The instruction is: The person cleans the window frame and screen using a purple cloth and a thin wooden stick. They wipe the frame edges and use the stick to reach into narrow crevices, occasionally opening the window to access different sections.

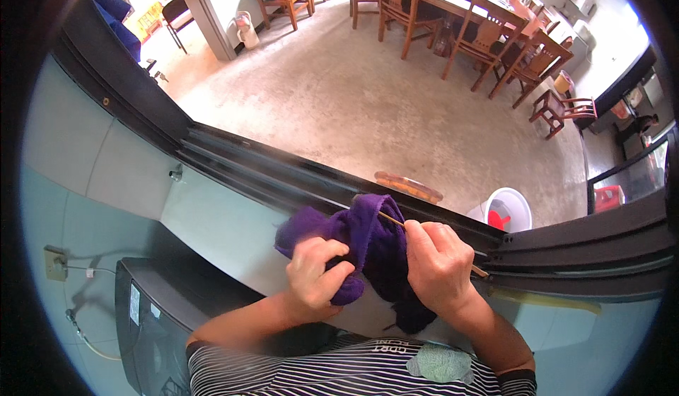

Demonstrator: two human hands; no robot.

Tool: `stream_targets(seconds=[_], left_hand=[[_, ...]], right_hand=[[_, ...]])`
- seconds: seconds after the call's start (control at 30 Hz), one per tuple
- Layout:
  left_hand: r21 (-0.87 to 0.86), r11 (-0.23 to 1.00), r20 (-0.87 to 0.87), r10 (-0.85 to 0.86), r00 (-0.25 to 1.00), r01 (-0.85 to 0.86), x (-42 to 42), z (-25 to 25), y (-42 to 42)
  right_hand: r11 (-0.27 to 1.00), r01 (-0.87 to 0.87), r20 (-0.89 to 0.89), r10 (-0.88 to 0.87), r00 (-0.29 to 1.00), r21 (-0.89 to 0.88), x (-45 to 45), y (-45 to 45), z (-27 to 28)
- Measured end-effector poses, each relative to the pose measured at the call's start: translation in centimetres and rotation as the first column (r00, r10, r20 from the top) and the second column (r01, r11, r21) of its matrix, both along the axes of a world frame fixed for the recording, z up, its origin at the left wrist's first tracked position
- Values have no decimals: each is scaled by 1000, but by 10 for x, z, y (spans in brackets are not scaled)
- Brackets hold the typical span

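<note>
A purple cloth lies bunched over the window sill and the sliding track, one loose end hanging towards me. My left hand grips a fold of it between thumb and fingers. In my right hand is a thin wooden stick, perhaps a chopstick. Its narrow tip meets the cloth's upper edge, and its other end shows beyond the back of my hand. Both hands are close together above the dark metal window track. Cloth folds hide part of the track.
The pale sill runs along the frame, with a dark appliance below left. Near it is a wall socket with a cord. Past the opening stand a round wooden stool, a white bucket and several wooden chairs around a table.
</note>
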State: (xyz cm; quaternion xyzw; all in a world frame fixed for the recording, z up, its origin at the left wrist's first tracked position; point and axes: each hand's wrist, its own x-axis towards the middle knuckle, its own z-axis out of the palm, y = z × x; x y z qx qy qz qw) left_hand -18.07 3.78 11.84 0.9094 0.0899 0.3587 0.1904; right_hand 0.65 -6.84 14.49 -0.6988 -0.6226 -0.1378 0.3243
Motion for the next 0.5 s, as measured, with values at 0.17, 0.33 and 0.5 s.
stream_targets(seconds=[0.17,0.33,0.5], left_hand=[[-84,994,94,74,993,-67,2,2,11],[-260,965,41,60,997,-48,3,30,26],[-207,975,-89,-106,990,86,7,35,33]], right_hand=[[997,-27,3,26,1000,74,0,-3,-3],[985,-126,25,124,992,121,-5,-3,-2],[971,-222,72,216,974,89,-16,-10,-3]])
